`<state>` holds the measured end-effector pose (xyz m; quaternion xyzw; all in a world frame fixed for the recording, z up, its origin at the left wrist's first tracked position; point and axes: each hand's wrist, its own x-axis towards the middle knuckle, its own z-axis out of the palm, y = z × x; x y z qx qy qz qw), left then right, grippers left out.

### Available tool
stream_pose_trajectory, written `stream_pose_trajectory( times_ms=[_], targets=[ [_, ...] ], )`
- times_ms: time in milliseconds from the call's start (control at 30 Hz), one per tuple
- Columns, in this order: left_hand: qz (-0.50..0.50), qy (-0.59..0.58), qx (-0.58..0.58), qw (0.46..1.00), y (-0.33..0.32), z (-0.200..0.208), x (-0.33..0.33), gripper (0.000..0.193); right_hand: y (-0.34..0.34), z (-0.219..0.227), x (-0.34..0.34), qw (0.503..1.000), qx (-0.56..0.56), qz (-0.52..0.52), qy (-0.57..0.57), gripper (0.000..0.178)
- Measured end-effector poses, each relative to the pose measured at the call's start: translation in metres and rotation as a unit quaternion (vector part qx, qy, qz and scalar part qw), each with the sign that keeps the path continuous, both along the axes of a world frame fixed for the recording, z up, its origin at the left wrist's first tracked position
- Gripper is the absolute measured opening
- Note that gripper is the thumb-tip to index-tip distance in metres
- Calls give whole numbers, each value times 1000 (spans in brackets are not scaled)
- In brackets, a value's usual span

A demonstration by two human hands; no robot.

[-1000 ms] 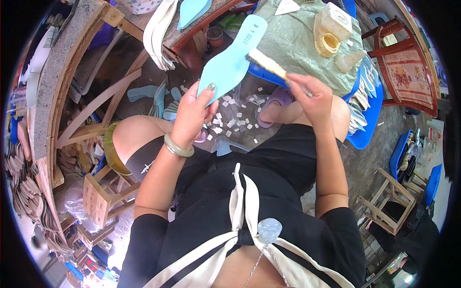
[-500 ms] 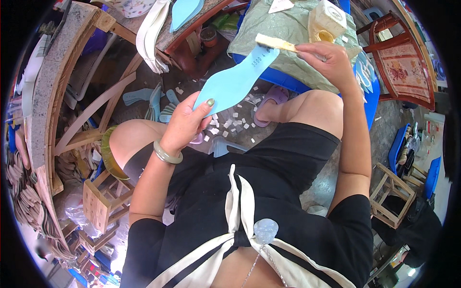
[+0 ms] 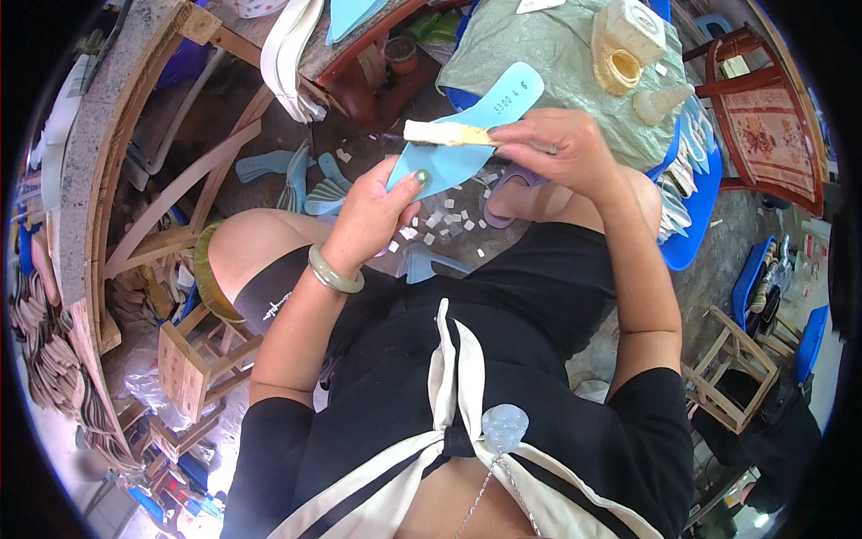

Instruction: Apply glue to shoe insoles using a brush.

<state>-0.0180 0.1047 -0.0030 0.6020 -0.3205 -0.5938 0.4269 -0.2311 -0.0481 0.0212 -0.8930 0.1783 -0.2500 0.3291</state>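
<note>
A: Where is the blue insole [image 3: 456, 162]?
B: In the air above the lap, tilted, its rounded end pointing away from the body. The left hand [image 3: 370, 211] has a firm grip on the near end, thumb on top.
A: And the right hand [image 3: 561, 148]?
B: Its grip pinches the handle of the pale brush [image 3: 444, 134] between thumb and fingers. The brush lies across the insole's middle; I can't tell whether its bristles touch.
A: So how much is finished?
B: I'd judge this piece midway through brushing, but no coated patch stands out from a bare one.
A: Any others?
B: Blue pieces [image 3: 352, 18] on the counter [image 3: 316, 57], more blue cutouts [image 3: 269, 164] on the floor, and a stack [image 3: 678, 202] in the blue tray [image 3: 684, 250]. Which of those are brushed and which remain, I can't tell.
</note>
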Motion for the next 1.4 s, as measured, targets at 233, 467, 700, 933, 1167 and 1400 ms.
stream_pose_trajectory(
  times_ms=[233, 467, 700, 933, 1167, 1400],
  targets=[
    [37, -2, 3, 999, 9, 9, 5, 24, -6, -9, -9, 998, -17, -53, -6, 17],
    [20, -14, 16, 1000, 13, 10, 12, 24, -29, -16, -37, 970, 17, -244, -2, 16],
    [101, 97, 18, 990, 4, 4, 2, 26, -7, -36, -33, 937, -36, -345, -38, 16],
    [147, 167, -16, 975, -9, -6, -4, 16, 25, -53, -27, 962, -63, -249, -87, 16],
    [162, 186, -26, 969, -18, -9, 1, 15, 43, -65, -19, 978, 41, -147, -145, 18],
    [3, -225, -103, 969, -108, -21, -10, 39, 12, -66, -50, 725, 567, -27, -390, 23]
  ],
)
